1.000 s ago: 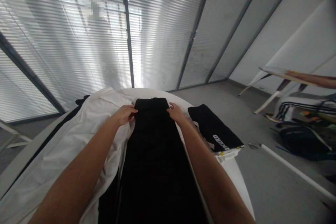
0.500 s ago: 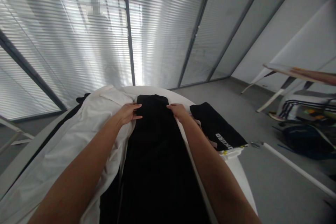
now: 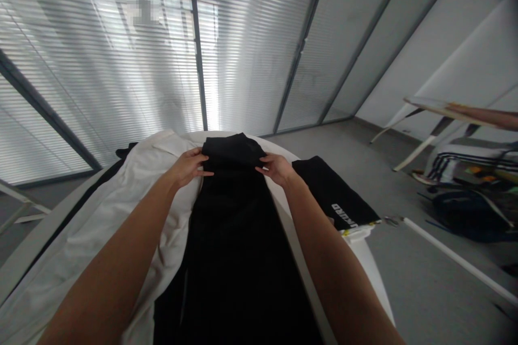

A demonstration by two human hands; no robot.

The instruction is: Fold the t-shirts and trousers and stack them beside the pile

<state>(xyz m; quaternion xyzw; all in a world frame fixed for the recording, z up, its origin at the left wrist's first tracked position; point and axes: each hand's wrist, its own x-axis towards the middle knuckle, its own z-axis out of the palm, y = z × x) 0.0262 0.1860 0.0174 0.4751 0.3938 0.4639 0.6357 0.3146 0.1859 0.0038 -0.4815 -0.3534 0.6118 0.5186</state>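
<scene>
I'm at the far end of the long black garment (image 3: 232, 242), which lies down the middle of the round white table (image 3: 366, 264). My left hand (image 3: 188, 167) and right hand (image 3: 277, 168) pinch its edges with curled fingers, and that end looks ready for squaring up.

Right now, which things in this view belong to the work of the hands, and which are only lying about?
In the work:
left hand
right hand
black garment they hold
white cloth beside it

Just lying about:
folded black cloth with white lettering
dark bag on the floor
white pole on the floor
</scene>
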